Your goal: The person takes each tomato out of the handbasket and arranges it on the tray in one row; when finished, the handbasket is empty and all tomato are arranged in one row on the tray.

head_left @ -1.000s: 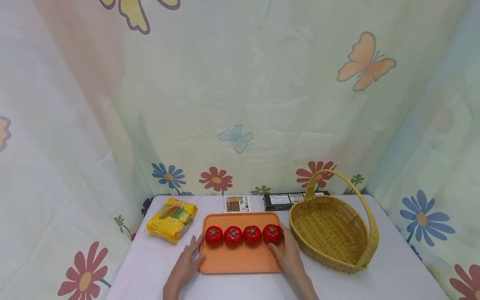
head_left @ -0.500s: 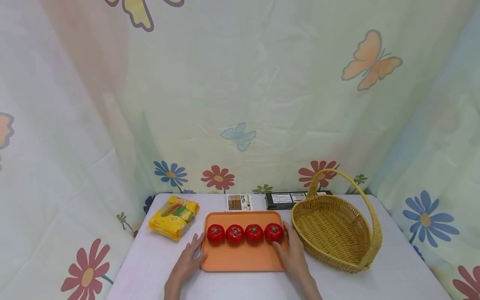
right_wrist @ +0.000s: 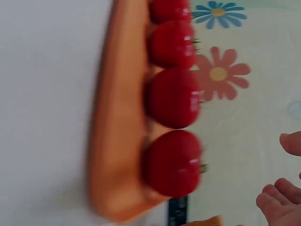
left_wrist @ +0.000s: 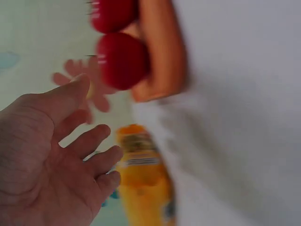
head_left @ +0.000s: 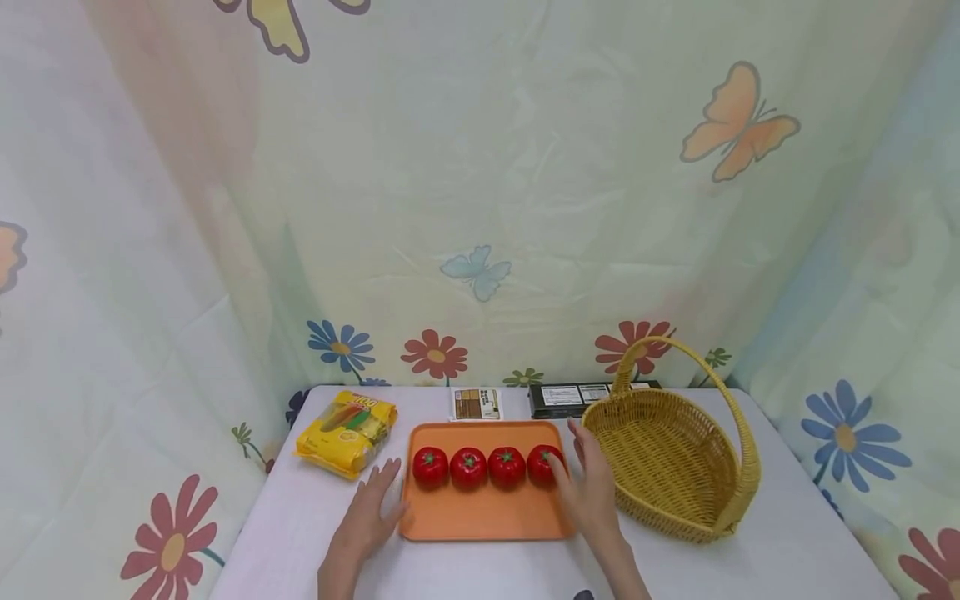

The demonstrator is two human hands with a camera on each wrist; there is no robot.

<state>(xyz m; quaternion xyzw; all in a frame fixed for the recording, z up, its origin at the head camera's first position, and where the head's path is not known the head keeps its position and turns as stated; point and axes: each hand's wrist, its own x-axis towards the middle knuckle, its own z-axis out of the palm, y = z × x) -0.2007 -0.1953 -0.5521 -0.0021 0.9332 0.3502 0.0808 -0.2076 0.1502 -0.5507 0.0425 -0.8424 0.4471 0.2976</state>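
Observation:
Several shiny red tomatoes (head_left: 468, 469) with green stem tops sit in a row along the back half of an orange tray (head_left: 486, 518). My left hand (head_left: 363, 518) hovers by the tray's left edge, fingers spread and holding nothing; the left wrist view shows a gap between its thumb and the nearest tomato (left_wrist: 123, 61). At the tray's right side my right hand (head_left: 591, 493) is raised with its fingers apart. Its thumb overlaps the rightmost tomato (head_left: 542, 467) in the head view, but the right wrist view shows the hand (right_wrist: 282, 202) away from the tomatoes.
A woven basket (head_left: 667, 467) with a tall handle stands right of the tray, close to my right hand. A yellow snack package (head_left: 347, 435) lies at the left. Behind the tray are a small white-and-brown packet (head_left: 476, 405) and a black box (head_left: 558, 400).
Both hands have come off the tray's sides and risen, the left moving slightly outward to the left. The tray and tomatoes have kept their places.

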